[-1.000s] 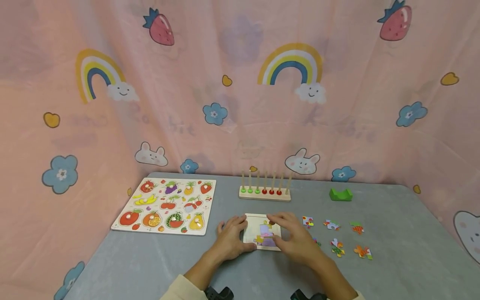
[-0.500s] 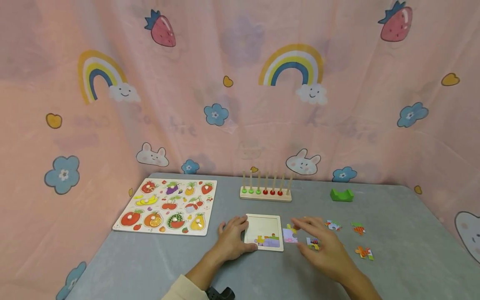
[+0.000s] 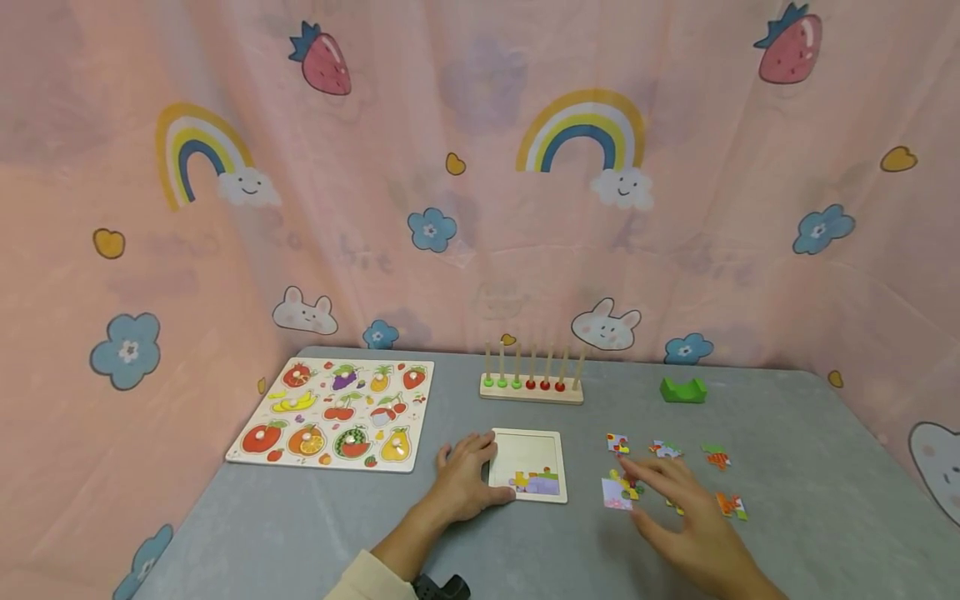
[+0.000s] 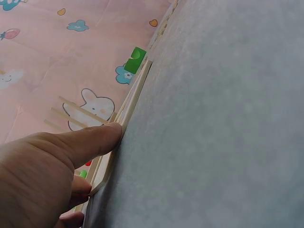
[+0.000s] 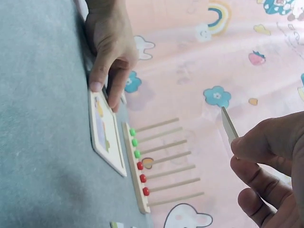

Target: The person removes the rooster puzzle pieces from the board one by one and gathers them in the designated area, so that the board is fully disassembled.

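Note:
My left hand (image 3: 467, 482) holds the left side of a square wooden puzzle tray (image 3: 517, 450), its thumb (image 4: 97, 142) on the near edge. A few joined purple and yellow jigsaw pieces (image 3: 542, 482) lie in the tray's lower right part. To the right of the tray, my right hand (image 3: 693, 525) pinches a lilac-and-yellow jigsaw piece (image 3: 617, 493) above the table. In the right wrist view this jigsaw piece (image 5: 229, 124) appears edge-on between thumb and fingers. Loose jigsaw pieces lie around and partly beneath the right hand, among them one with red and yellow (image 3: 617, 442).
A fruit knob puzzle board (image 3: 367, 454) lies at the left. Behind the tray stands a wooden peg rack (image 3: 531, 395) with green and red beads. A green curved block (image 3: 683, 391) sits at the back right. More jigsaw pieces (image 3: 717, 457) lie at the right.
My right hand has lifted the lilac jigsaw piece out of the tray and carried it right, over the loose pieces. My left hand stays at the tray.

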Tool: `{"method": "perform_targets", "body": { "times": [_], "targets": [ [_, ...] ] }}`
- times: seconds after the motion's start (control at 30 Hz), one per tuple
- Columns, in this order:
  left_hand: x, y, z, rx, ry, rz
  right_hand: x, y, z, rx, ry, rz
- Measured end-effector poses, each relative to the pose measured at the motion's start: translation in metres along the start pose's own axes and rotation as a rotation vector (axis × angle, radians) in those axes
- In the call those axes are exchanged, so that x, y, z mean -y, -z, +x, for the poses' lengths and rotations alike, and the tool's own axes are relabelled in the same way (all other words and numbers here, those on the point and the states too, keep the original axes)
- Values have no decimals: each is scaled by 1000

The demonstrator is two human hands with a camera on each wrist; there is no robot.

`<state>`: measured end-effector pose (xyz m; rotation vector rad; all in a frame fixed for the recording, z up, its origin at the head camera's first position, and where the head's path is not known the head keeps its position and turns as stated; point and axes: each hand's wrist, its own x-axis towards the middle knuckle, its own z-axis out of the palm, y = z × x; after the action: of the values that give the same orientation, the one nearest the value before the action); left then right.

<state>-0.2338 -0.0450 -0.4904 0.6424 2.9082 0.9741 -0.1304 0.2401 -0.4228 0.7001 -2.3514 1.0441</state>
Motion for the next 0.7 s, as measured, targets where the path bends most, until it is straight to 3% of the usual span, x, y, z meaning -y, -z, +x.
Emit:
{"method": "perform_targets", "body": {
  "times": [0.23, 0.57, 0.7],
  "targets": [
    [1, -1, 0, -6, -7, 16, -8, 2, -13, -3, 27, 8],
    [-1, 1, -1, 0, -9, 6, -24, 2, -31, -1, -4, -41],
    [0, 1, -1, -2, -12, -3, -30, -1, -38, 3, -64, -30]
  ]
}}
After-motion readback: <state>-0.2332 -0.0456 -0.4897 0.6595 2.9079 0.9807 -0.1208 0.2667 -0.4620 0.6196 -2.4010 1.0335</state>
